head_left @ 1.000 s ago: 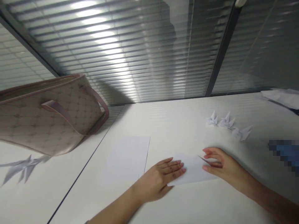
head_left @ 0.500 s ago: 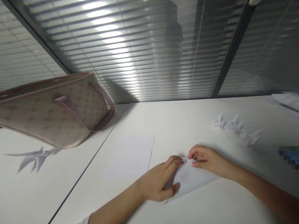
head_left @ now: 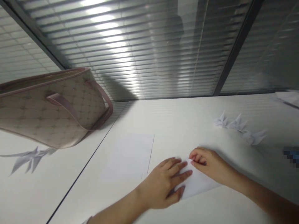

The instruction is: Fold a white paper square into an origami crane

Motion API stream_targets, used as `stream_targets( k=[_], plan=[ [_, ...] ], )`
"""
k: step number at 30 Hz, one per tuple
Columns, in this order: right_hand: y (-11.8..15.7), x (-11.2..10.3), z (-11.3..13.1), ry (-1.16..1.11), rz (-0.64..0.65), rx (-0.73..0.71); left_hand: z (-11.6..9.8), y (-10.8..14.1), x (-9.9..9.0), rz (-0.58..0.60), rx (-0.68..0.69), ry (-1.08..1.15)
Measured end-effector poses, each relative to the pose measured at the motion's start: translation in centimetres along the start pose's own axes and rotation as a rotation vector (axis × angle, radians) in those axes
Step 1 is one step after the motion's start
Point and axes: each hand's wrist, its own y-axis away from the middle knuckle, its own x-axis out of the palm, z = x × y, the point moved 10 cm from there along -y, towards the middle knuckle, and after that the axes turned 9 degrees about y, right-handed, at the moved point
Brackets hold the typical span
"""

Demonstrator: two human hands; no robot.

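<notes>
A folded white paper sheet (head_left: 198,183) lies on the white table (head_left: 177,118), its far corner under both hands. My left hand (head_left: 164,183) presses across its near-left part, with the fingers spread over it and the thumb at its lower edge. My right hand (head_left: 205,161) pinches the far tip between fingers and thumb, close to my left fingertips. A flat white paper sheet (head_left: 128,157) lies just left of my left hand, not touched. Several small white origami cranes (head_left: 237,124) stand in a row to the right.
A beige patterned tote bag (head_left: 53,109) with pink handles stands at the left, and a larger paper crane (head_left: 30,158) lies beyond a dark table seam (head_left: 84,177). Loose white papers (head_left: 288,98) sit at the far right. Glass with blinds stands behind.
My right hand has moved left to the paper's tip, closer to my left hand. My left hand has shifted onto the folded sheet, and the view has tilted slightly.
</notes>
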Motion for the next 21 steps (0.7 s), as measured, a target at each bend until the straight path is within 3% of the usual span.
stream_targets(
  k=[7, 13, 21],
  plan=[
    [0.5, 0.1, 0.4, 0.086, 0.047, 0.0, -0.5, 0.1, 0.8, 0.093, -0.038, -0.046],
    [1.2, -0.6, 0.3, 0.304, -0.046, 0.035, 0.0, 0.2, 0.8, 0.044, -0.054, -0.05],
    [2.0, -1.0, 0.7, 0.489, -0.06, 0.054, -0.5, 0.4, 0.9, 0.031, -0.054, -0.038]
  ],
)
